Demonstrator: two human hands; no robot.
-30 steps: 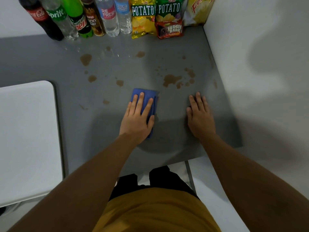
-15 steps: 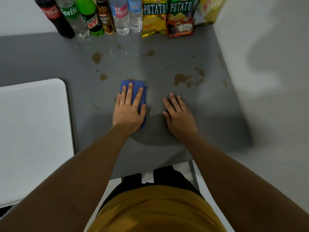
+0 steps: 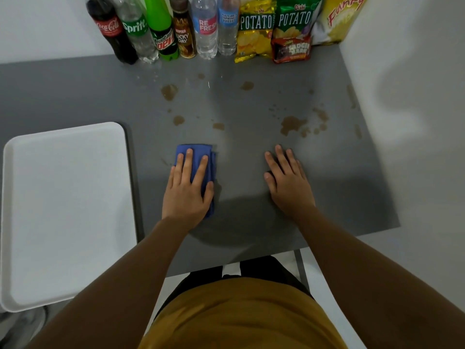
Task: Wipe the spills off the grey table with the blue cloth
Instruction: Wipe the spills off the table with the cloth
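Note:
The grey table (image 3: 246,167) carries several brown spills: a large blotch (image 3: 292,124) at the right, a puddle (image 3: 169,91) near the bottles, and smaller drops (image 3: 218,126) between them. My left hand (image 3: 187,195) presses flat on the folded blue cloth (image 3: 198,149), which lies on the table just below the small drops. A faint smear sits right beside the cloth's left edge. My right hand (image 3: 288,187) rests flat on the bare table below the large blotch, fingers spread, holding nothing.
A white tray (image 3: 65,210) lies on the table's left side, close to the cloth. Several drink bottles (image 3: 161,28) and snack bags (image 3: 276,28) line the far edge. A white wall (image 3: 402,96) borders the table on the right.
My left hand slid the cloth leftward across the table, towards the smear near the tray. My right hand shifted left, from right of the large blotch to below it.

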